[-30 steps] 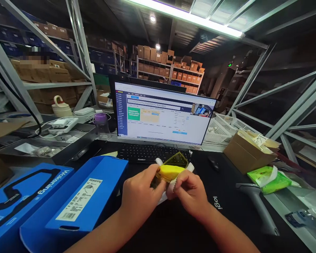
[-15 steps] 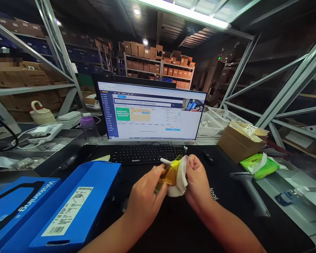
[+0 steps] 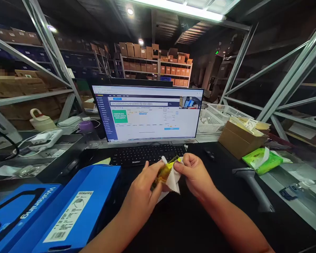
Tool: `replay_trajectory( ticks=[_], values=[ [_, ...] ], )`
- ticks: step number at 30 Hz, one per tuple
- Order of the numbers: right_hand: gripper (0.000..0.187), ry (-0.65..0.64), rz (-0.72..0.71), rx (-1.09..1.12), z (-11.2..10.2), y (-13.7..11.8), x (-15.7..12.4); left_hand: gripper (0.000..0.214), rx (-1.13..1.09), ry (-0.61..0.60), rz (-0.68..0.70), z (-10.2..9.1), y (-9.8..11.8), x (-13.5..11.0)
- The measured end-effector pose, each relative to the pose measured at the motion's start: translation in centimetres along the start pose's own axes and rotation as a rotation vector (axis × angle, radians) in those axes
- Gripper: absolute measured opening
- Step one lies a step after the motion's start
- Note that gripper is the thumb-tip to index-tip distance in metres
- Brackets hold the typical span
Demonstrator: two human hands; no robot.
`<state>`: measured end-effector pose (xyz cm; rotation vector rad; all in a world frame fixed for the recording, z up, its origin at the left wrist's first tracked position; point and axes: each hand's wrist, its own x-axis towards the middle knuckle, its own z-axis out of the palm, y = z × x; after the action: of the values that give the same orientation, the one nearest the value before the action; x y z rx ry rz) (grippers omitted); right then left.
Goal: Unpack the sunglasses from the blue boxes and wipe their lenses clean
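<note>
Two bare hands meet low in the middle of the view, in front of a keyboard (image 3: 137, 155) and a lit monitor (image 3: 147, 117). Between them is a see-through yellow piece (image 3: 164, 173), partly covered by a white cloth (image 3: 174, 181) with a zigzag edge. The left hand (image 3: 142, 188) has its grip clamped on the near left end of the piece, thumb below and fingers above. The right hand (image 3: 198, 175) has its grip pinched together on the cloth, its thumb at the piece's right end (whether bare skin touches the yellow there, I cannot tell).

To handle this well, I would judge, the left grip should stay firm but light at the rim, while the right thumb keeps cloth between itself and the smooth surface, pressing evenly; a glossy face like this may mark or flex.

As for room, the widest stretch is the dark mat (image 3: 183, 225) between and below the forearms. The keyboard sits just beyond the fingers, limiting forward reach. On the left, a blue box (image 3: 96, 191) runs its edge close beside the left forearm. On the right, a scanner (image 3: 256, 191) lies beyond the right forearm, and a mouse (image 3: 209, 154) sits near the right hand, slightly farther off.
</note>
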<state>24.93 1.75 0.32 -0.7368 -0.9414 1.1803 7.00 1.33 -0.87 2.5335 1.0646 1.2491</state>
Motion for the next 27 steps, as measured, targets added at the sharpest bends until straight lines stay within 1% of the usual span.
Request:
replay_trajectory(
  ticks=[3, 5, 7, 9, 10, 11, 12, 13, 16, 17, 18, 20, 21, 22, 24, 25, 26, 27],
  values=[
    [0.062, -0.121, 0.018, -0.117, -1.4, -0.8, 0.7, 0.042, -0.059, -0.171, -0.046, -1.8, -0.3, 0.5],
    [0.062, -0.262, 0.057, -0.273, -2.3, -1.4, 0.8, 0.040, -0.097, -0.289, -0.053, -3.0, -0.3, 0.6],
    [0.060, -0.439, 0.099, -0.485, -2.9, -2.0, 0.7, 0.037, -0.127, -0.405, -0.035, -4.0, -0.2, 0.6],
    [0.058, -0.614, 0.093, -0.717, -2.8, -2.3, 0.2, 0.034, -0.146, -0.498, 0.000, -4.6, 0.0, 0.4],
    [0.058, -0.673, 0.069, -0.814, -2.5, -2.1, -0.2, 0.032, -0.151, -0.530, 0.020, -4.7, 0.1, 0.4],
    [0.057, -0.704, 0.040, -0.892, -2.1, -1.8, -0.7, 0.031, -0.153, -0.549, 0.045, -4.6, 0.1, 0.3],
    [0.056, -0.704, 0.011, -0.956, -1.5, -1.3, -1.2, 0.029, -0.154, -0.559, 0.073, -4.5, 0.1, 0.4],
    [0.054, -0.672, -0.018, -1.005, -0.9, -0.7, -1.6, 0.027, -0.152, -0.561, 0.099, -4.3, 0.0, 0.4],
    [0.050, -0.483, -0.132, -1.092, 0.4, 1.1, -2.5, 0.026, -0.132, -0.528, 0.150, -3.8, -0.9, 0.7],
    [0.049, -0.441, -0.164, -1.092, 0.5, 1.3, -2.5, 0.026, -0.121, -0.489, 0.149, -3.6, -1.2, 0.8],
    [0.048, -0.425, -0.176, -1.067, 0.4, 1.2, -2.3, 0.024, -0.107, -0.431, 0.138, -3.6, -1.6, 0.9],
    [0.046, -0.464, -0.134, -0.970, -0.1, 0.4, -1.8, 0.023, -0.079, -0.305, 0.103, -3.7, -2.2, 1.0],
    [0.044, -0.522, -0.093, -0.923, -0.6, -0.4, -1.5, 0.026, -0.068, -0.257, 0.085, -3.8, -2.3, 1.0],
    [0.042, -0.600, -0.051, -0.887, -1.0, -1.2, -1.3, 0.029, -0.058, -0.229, 0.071, -4.0, -2.4, 0.9],
    [0.039, -0.752, 0.007, -0.860, -1.6, -2.5, -1.1, 0.032, -0.034, -0.213, 0.064, -4.2, -2.2, 0.7],
    [0.038, -0.797, 0.018, -0.871, -1.7, -2.9, -1.2, 0.030, -0.016, -0.201, 0.075, -4.3, -2.0, 0.6],
    [0.038, -0.806, 0.022, -0.889, -1.7, -3.0, -1.3, 0.027, 0.007, -0.179, 0.094, -4.2, -1.8, 0.5],
    [0.038, -0.777, 0.021, -0.911, -1.5, -2.8, -1.5, 0.023, 0.032, -0.153, 0.122, -4.1, -1.6, 0.3]
  ],
)
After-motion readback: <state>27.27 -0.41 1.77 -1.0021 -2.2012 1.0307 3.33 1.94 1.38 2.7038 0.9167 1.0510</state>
